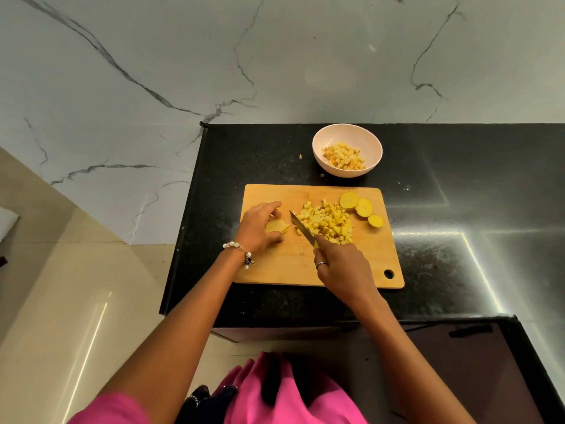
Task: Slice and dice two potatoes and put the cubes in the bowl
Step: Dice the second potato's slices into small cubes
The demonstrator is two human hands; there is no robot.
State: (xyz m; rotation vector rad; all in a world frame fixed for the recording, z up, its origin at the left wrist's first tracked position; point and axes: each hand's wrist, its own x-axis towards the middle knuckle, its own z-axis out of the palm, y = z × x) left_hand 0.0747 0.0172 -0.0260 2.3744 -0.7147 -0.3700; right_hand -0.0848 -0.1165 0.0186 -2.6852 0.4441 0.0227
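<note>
A wooden cutting board (360, 264) lies on the black counter. My left hand (258, 226) holds a potato slice (275, 225) flat on the board's left part, fingers curled over it. My right hand (342, 269) grips a knife (301, 226) whose blade points up-left, lying between the slice and a pile of potato cubes (327, 223). Three round potato slices (362, 208) lie at the board's far right. A pale bowl (347, 134) behind the board holds several cubes.
The black counter (458, 209) ends at its left edge just beside the board, with a tiled floor below. A marble wall rises behind. Small potato scraps (301, 156) lie on the counter left of the bowl.
</note>
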